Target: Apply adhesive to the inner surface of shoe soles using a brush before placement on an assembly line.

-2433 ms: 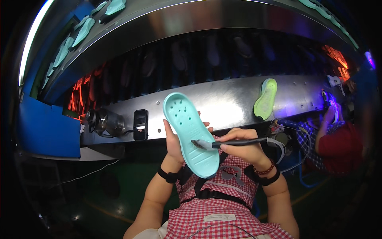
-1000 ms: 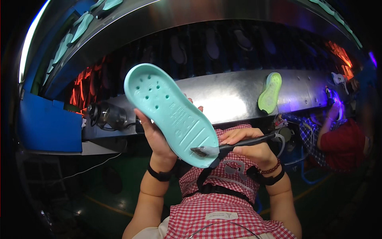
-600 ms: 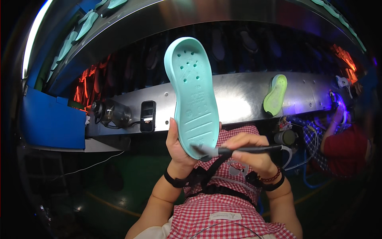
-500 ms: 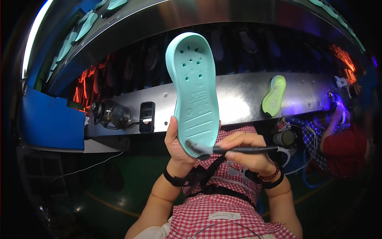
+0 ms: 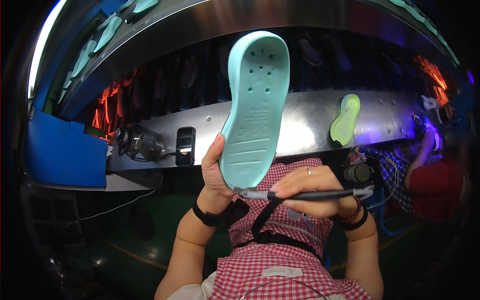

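We held a pale turquoise, smooth foam-like shoe sole (image 5: pixel 257 110) just right of twelve o'clock in the view, near its middle, standing nearly upright with a slight rightward lean at the top; its rim was raised and rounded, its waist narrow, with small round holes at the top and parallel grooves below. At seven, our left hand (image 5: pixel 216 172) gripped its lower left edge, the thumb pressed along the side and the other fingers mostly hidden behind. At four, our right hand (image 5: pixel 312 192) pinched a black-handled brush (image 5: pixel 320 196) between thumb and fingers, the upper fingers close together; its greyish bristles lay at the sole's lower rim, though we could not tell whether they touched. Beyond ran a shiny metal bench (image 5: pixel 300 125). Between two and three o'clock on it lay a lime-green sole (image 5: pixel 345 120) with a paler edge. At nine stood a see-through, dark-lidded vessel (image 5: pixel 149 142) and a black rectangular case (image 5: pixel 185 146). Past three, a co-worker in a red top (image 5: pixel 434 187) sat partly in shadow. Towards six spread our red-and-white checked cloth apron (image 5: pixel 280 255).
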Demonstrator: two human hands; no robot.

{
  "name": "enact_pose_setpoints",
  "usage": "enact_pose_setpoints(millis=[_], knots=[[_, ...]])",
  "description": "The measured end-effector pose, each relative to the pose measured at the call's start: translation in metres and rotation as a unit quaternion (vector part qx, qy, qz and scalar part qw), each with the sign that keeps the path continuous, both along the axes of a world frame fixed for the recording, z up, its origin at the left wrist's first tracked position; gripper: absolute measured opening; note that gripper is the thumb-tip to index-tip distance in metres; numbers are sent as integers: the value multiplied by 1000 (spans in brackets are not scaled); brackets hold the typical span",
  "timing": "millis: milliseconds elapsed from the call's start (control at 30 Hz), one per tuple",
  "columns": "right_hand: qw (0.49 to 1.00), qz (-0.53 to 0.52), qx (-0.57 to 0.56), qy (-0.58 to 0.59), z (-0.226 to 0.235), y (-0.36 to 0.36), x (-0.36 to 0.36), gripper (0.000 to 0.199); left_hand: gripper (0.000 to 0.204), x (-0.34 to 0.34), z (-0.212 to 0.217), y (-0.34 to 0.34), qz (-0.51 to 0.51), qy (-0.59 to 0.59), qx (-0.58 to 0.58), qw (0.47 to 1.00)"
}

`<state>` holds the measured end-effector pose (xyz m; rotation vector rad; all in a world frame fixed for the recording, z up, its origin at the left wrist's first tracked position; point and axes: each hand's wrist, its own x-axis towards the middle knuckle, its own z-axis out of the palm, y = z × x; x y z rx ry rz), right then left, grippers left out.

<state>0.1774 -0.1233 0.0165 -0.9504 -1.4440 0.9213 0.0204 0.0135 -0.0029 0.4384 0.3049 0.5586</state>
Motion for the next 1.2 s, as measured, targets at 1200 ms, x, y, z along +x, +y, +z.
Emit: enact_pose_setpoints(millis=[1200], knots=[[970, 65, -60, -227, -20, -11, 50, 25, 46, -30, -5, 22, -204, 265, 34, 942]])
